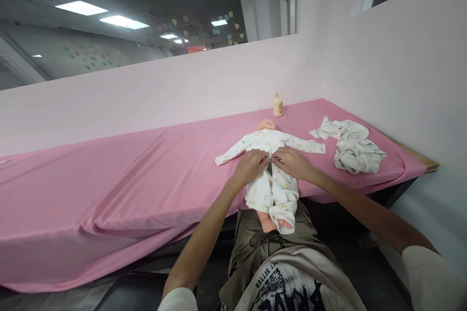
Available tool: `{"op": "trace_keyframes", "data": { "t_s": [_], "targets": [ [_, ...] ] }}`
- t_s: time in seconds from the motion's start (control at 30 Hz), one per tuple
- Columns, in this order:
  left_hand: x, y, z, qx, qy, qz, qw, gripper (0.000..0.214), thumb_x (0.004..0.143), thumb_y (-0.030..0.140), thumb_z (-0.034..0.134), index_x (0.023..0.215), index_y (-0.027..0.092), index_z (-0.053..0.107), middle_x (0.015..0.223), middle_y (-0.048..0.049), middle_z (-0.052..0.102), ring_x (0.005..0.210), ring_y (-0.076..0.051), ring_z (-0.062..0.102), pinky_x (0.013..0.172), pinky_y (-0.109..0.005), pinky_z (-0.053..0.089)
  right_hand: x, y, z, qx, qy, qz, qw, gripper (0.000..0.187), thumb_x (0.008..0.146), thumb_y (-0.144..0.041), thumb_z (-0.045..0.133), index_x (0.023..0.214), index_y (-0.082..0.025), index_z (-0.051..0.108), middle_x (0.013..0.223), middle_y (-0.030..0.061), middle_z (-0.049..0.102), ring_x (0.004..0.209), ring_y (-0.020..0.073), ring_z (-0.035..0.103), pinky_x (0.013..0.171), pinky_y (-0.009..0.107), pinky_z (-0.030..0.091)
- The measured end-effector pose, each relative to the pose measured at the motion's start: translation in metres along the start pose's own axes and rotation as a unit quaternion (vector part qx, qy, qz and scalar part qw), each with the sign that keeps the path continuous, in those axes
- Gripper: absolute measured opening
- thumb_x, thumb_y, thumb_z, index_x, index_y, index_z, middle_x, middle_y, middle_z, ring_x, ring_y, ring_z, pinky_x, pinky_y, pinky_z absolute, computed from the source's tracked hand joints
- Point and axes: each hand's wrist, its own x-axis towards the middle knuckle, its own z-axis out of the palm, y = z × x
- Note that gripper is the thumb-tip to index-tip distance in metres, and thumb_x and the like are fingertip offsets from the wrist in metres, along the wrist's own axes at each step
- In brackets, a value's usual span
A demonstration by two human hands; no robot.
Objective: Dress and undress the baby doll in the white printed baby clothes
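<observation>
A baby doll (pixel 267 222) lies on its back on the pink-covered table, its head away from me and its feet over the near edge. It wears a white patterned romper (pixel 260 192), closed at the chest and parted below the waist. My left hand (pixel 252 164) and my right hand (pixel 291 161) meet at the doll's belly. The fingers of both hands are closed in a pinch on the two front edges of the romper. The small fastening between the fingertips is too small to make out.
A pump bottle (pixel 278 106) of pale yellow liquid stands by the wall behind the doll's head. Crumpled white baby clothes (pixel 355 148) lie to the right. The pink sheet (pixel 153 170) hangs over the table's front edge. A window (pixel 127 19) is set in the wall.
</observation>
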Motion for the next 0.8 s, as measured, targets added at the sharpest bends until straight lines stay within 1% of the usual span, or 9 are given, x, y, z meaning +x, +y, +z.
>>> {"op": "trace_keyframes", "data": {
  "t_s": [0.13,0.2,0.27,0.37,0.43,0.53,0.6,0.67,0.8],
  "targets": [
    [-0.013,0.003,-0.004,-0.049,0.03,-0.021,0.998,0.022,0.094,0.034,0.049,0.105,0.02,0.062,0.091,-0.0048,0.064,0.09,-0.02,0.058,0.082,-0.032,0.042,0.0,-0.003,-0.003,0.035,0.005,0.017,0.999,0.019,0.093,-0.03,0.051,0.091,-0.018,0.066,0.088,0.0049,0.064,0.087,0.0178,0.057,0.079,0.029,0.041],
    [-0.015,0.002,-0.008,-0.074,0.038,-0.032,0.996,0.022,0.094,0.034,0.048,0.102,0.021,0.063,0.092,-0.0045,0.065,0.089,-0.019,0.058,0.082,-0.032,0.043,0.003,-0.005,-0.006,0.07,0.029,0.048,0.996,0.017,0.092,-0.027,0.051,0.088,-0.018,0.065,0.088,0.0043,0.064,0.085,0.0162,0.058,0.076,0.027,0.041],
    [-0.012,-0.002,-0.011,-0.11,0.062,-0.049,0.991,0.021,0.094,0.033,0.046,0.095,0.02,0.063,0.092,-0.004,0.065,0.087,-0.018,0.058,0.081,-0.03,0.044,0.013,-0.006,-0.009,0.097,0.072,0.099,0.988,0.017,0.091,-0.027,0.051,0.085,-0.018,0.063,0.089,0.0042,0.065,0.082,0.015,0.058,0.074,0.026,0.04],
    [0.008,-0.015,-0.012,-0.152,0.113,-0.096,0.977,0.022,0.093,0.03,0.044,0.087,0.019,0.061,0.09,-0.0032,0.066,0.082,-0.016,0.059,0.079,-0.028,0.045,0.041,-0.003,-0.012,0.107,0.102,0.161,0.976,0.02,0.09,-0.033,0.05,0.086,-0.017,0.062,0.09,0.0049,0.066,0.084,0.0158,0.058,0.074,0.026,0.04],
    [0.029,-0.027,-0.009,-0.158,0.136,-0.135,0.969,0.021,0.093,0.027,0.042,0.087,0.019,0.061,0.091,-0.0035,0.067,0.084,-0.017,0.06,0.081,-0.029,0.046,0.068,0.0,-0.011,0.095,0.084,0.183,0.975,0.023,0.091,-0.035,0.049,0.091,-0.016,0.062,0.095,0.0066,0.067,0.088,0.0172,0.059,0.077,0.027,0.041],
    [0.065,-0.042,0.003,-0.136,0.156,-0.167,0.964,0.024,0.092,0.02,0.038,0.098,0.018,0.062,0.103,-0.0063,0.068,0.097,-0.019,0.06,0.089,-0.031,0.045,0.108,0.007,-0.005,0.012,0.048,0.206,0.977,0.025,0.09,-0.031,0.05,0.102,-0.013,0.062,0.111,0.0131,0.064,0.103,0.0227,0.058,0.085,0.031,0.044],
    [0.086,-0.048,0.013,-0.116,0.147,-0.18,0.966,0.029,0.092,0.015,0.036,0.106,0.017,0.061,0.115,-0.0098,0.066,0.108,-0.021,0.059,0.094,-0.033,0.044,0.129,0.012,0.001,-0.05,0.005,0.224,0.973,0.03,0.09,-0.029,0.05,0.111,-0.011,0.061,0.119,0.0173,0.06,0.11,0.0266,0.057,0.088,0.033,0.045],
    [0.099,-0.051,0.023,-0.098,0.109,-0.186,0.972,0.032,0.09,0.011,0.037,0.112,0.015,0.06,0.12,-0.0134,0.064,0.112,-0.024,0.058,0.093,-0.034,0.044,0.143,0.015,0.007,-0.089,-0.035,0.237,0.967,0.031,0.091,-0.024,0.049,0.116,-0.01,0.061,0.121,0.02,0.059,0.113,0.0282,0.057,0.089,0.035,0.046],
    [0.103,-0.053,0.035,-0.078,0.033,-0.189,0.978,0.033,0.093,0.017,0.036,0.115,0.015,0.06,0.12,-0.0148,0.065,0.109,-0.027,0.061,0.09,-0.036,0.045,0.153,0.022,0.016,-0.109,-0.058,0.237,0.964,0.031,0.09,-0.013,0.045,0.116,-0.008,0.062,0.119,0.0225,0.061,0.113,0.0283,0.058,0.09,0.036,0.046]
  ]
}}
